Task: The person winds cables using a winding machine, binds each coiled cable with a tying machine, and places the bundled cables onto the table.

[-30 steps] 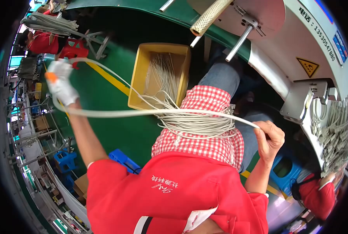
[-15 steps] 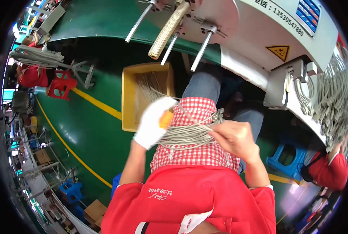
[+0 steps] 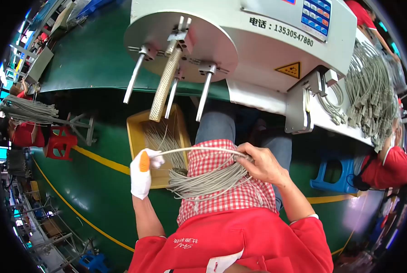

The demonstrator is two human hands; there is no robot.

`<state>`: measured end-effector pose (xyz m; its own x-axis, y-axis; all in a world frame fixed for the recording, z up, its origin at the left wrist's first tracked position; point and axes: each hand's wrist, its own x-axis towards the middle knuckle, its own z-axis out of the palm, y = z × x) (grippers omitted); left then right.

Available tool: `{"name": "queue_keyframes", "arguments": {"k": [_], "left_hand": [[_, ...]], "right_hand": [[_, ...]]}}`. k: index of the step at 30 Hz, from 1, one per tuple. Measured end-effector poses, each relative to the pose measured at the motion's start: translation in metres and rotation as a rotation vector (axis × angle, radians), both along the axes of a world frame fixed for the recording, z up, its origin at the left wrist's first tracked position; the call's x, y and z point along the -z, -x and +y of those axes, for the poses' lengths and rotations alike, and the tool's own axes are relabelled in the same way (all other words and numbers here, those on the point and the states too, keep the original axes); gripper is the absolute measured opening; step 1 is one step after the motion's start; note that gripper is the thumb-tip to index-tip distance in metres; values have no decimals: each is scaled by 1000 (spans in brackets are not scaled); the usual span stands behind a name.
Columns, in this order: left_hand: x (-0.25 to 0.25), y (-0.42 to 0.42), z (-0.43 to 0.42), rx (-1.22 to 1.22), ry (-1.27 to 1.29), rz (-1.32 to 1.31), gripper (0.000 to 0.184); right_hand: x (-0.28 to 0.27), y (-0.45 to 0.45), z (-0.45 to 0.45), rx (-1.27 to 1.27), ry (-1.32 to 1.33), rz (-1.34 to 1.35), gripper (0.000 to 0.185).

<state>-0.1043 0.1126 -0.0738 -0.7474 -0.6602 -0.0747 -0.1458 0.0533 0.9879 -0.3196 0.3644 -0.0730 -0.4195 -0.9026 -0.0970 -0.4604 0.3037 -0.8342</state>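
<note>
A coiled bundle of grey cable [image 3: 210,182] lies across the lap on a red-and-white checked cloth [image 3: 208,161]. My left hand [image 3: 144,170], in a white glove with an orange patch, is closed on the left end of a raised cable length [image 3: 194,149]. My bare right hand [image 3: 262,164] pinches its other end at the right side of the bundle. Between the hands the cable bows upward a little. One thin strand runs up from my left hand toward the yellow bin [image 3: 135,145], which holds more cables.
Ahead is a machine [image 3: 253,50] with a round plate [image 3: 189,43] and projecting rods. Cables [image 3: 372,95] hang at the right. A blue stool [image 3: 333,175], a red stool [image 3: 60,143] and people in red stand at the sides.
My left hand went from far left to the bundle, then back slightly left with the cable. My right hand stayed near the bundle. The view has shifted, showing more of the machine.
</note>
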Motion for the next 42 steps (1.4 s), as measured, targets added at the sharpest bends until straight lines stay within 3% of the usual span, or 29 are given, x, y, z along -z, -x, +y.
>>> {"name": "queue_keyframes", "arguments": {"k": [1, 3, 5, 7, 9, 11, 13, 14, 15, 19, 25, 27, 28, 32, 35, 39, 42], "left_hand": [[-1, 5, 2, 75, -6, 34, 26], [-22, 11, 11, 230, -44, -144, 32], [-47, 25, 20, 511, 185, -176, 19], [-58, 26, 16, 472, 288, -67, 6], [-95, 31, -1, 430, 389, 4, 10], [-121, 47, -12, 190, 401, 234, 14], [-137, 69, -32, 84, 563, 218, 18], [-137, 83, -43, 66, 590, 216, 14], [-134, 98, -55, 48, 615, 213, 11], [-104, 142, -103, 98, 546, 247, 16], [-81, 140, -105, -17, 563, 224, 13], [-61, 125, -118, -82, 397, 218, 12], [-50, 121, -126, -141, 380, 213, 12], [-26, 112, -133, -292, 326, 151, 13], [-17, 111, -129, -209, 317, 235, 16], [-19, 117, -130, -332, 567, 268, 29], [-8, 110, -138, -285, 414, 400, 33]], "right_hand": [[-10, 0, -4, -12, -21, 18, 26], [-34, 0, -14, -178, 58, -17, 31], [-57, 1, -28, -353, 191, -105, 30], [-85, 9, -44, -439, 338, -41, 28], [-105, 20, -58, -464, 425, -7, 27], [-118, 28, -76, -304, 542, 107, 27], [-139, 31, -92, -28, 372, 82, 25], [-131, 35, -107, 57, 517, 174, 24], [-118, 39, -124, 142, 659, 265, 22], [-104, 50, -158, 297, 664, 594, 22], [-95, 56, -141, 296, 682, 621, 29], [-92, 50, -120, 307, 764, 675, 35], [-84, 48, -109, 333, 829, 637, 42], [-72, 33, -70, 412, 899, 406, 37], [-63, 31, -55, 440, 925, 345, 36], [-57, 28, -41, 415, 929, 323, 34], [-57, 24, -40, 390, 889, 318, 31]]}}
